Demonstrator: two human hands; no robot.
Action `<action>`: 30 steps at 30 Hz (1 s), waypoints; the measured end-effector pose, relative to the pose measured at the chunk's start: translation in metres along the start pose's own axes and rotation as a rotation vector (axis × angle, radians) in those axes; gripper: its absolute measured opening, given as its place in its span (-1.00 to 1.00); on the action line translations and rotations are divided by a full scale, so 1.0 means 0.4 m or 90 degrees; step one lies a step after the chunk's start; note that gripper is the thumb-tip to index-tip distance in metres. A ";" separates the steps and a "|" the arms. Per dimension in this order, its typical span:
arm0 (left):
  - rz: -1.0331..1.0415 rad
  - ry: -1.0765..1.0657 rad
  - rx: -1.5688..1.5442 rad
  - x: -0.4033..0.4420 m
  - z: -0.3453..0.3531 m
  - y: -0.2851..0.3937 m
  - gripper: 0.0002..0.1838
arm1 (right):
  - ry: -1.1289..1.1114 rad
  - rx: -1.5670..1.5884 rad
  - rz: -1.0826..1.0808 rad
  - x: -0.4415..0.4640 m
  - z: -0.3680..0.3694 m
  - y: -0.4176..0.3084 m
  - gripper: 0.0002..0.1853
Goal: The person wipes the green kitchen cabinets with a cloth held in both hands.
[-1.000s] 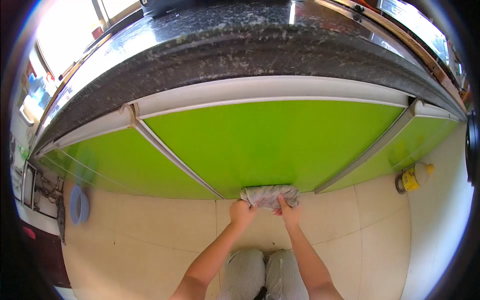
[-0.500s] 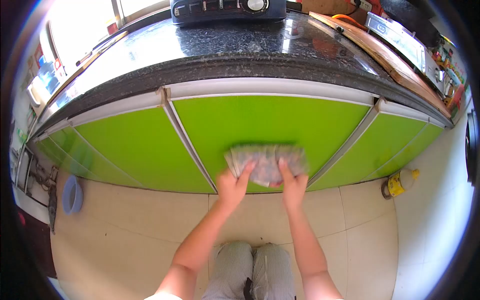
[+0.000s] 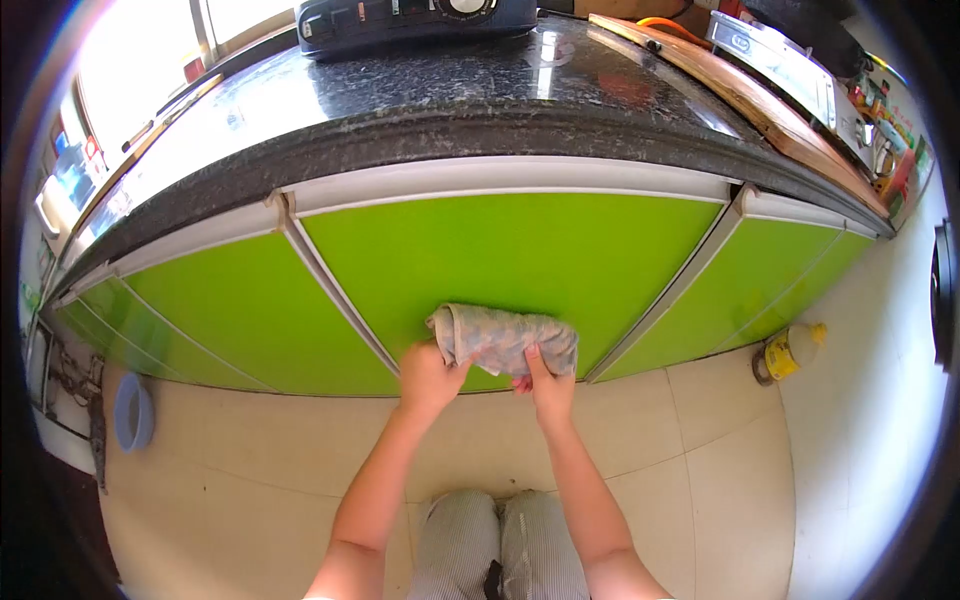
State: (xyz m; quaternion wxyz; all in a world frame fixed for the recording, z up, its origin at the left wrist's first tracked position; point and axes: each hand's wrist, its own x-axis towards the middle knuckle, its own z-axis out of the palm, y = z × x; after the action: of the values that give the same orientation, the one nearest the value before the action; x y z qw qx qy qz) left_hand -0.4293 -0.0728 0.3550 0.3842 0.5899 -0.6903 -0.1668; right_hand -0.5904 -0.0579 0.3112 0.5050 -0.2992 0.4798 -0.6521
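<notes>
Work state: in progress, judged from the position of the cloth [image 3: 505, 338], which is held up in both hands at the lower part of the central green door [image 3: 520, 240] and is not set down. The left hand [image 3: 428, 380] is partly closed, gripping the left end of the cloth. The right hand [image 3: 550, 388] is partly closed near the right end, thumb on the near face and fingers mostly hidden beneath. The cloth is folded or bunched, its right end slightly lower than its left.

Completed portion: the upper door face shows an even green surface, with no visible boundary between treated and untreated areas. The extent done, and any extent left, cannot be determined. Contact between cloth and door is probable, but the fisheye view does not confirm it.

Surroundings: the dark countertop [image 3: 430, 125] lies above the door; the blue basin [image 3: 143, 412] and the yellow-labelled bottle [image 3: 781, 357] stand on the floor [image 3: 300, 440], well apart from both hands
</notes>
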 end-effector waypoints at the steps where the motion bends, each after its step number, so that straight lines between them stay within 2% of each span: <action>1: 0.002 -0.018 0.009 -0.006 0.018 -0.028 -0.75 | 0.013 0.003 0.009 -0.001 -0.006 0.018 -0.76; 4: -0.085 -0.135 0.057 -0.038 0.067 -0.082 -0.68 | 0.003 -0.049 0.071 -0.003 -0.049 0.098 -0.72; 7: -0.189 -0.216 -0.007 -0.080 0.172 -0.185 -0.61 | 0.073 -0.158 0.242 -0.014 -0.079 0.150 -0.67; 10: -0.116 -0.191 -0.119 -0.088 0.193 -0.193 -0.60 | 0.094 -0.145 0.224 -0.019 -0.089 0.155 -0.63; 13: -0.229 -0.231 -0.351 -0.050 0.129 -0.103 -0.64 | 0.095 -0.124 0.121 -0.027 -0.059 0.019 -0.65; 18: 0.065 0.142 -0.493 0.017 -0.072 0.172 -0.73 | 0.040 -0.001 -0.142 -0.051 0.115 -0.311 -0.70; 19: 0.046 0.147 -0.504 0.045 -0.102 0.191 -0.74 | 0.021 0.039 -0.192 -0.047 0.150 -0.347 -0.71; 22: -0.017 0.144 -0.521 0.080 -0.141 0.195 -0.77 | -0.019 -0.034 -0.166 -0.036 0.181 -0.377 -0.76; 24: -0.058 0.110 -0.509 0.066 -0.112 0.159 -0.78 | 0.003 -0.004 -0.156 -0.030 0.160 -0.314 -0.79; 25: -0.028 0.117 -0.486 0.051 -0.081 0.123 -0.80 | 0.014 0.010 -0.147 -0.025 0.139 -0.259 -0.80; 27: -0.075 0.070 -0.436 0.005 0.006 0.006 -0.79 | 0.013 -0.009 -0.119 -0.011 0.078 -0.100 -0.79; 29: -0.136 -0.002 -0.337 -0.056 0.079 -0.082 -0.78 | 0.034 -0.039 -0.030 -0.016 0.023 0.028 -0.78; 30: -0.223 -0.032 -0.381 -0.086 0.120 -0.119 -0.76 | 0.041 -0.081 -0.008 -0.012 -0.009 0.093 -0.77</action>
State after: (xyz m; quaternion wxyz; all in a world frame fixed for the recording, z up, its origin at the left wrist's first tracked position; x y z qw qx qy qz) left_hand -0.4310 -0.0628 0.2798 0.4883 0.5564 -0.5087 -0.4395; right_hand -0.5783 -0.0532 0.2756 0.4654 -0.3125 0.5344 -0.6326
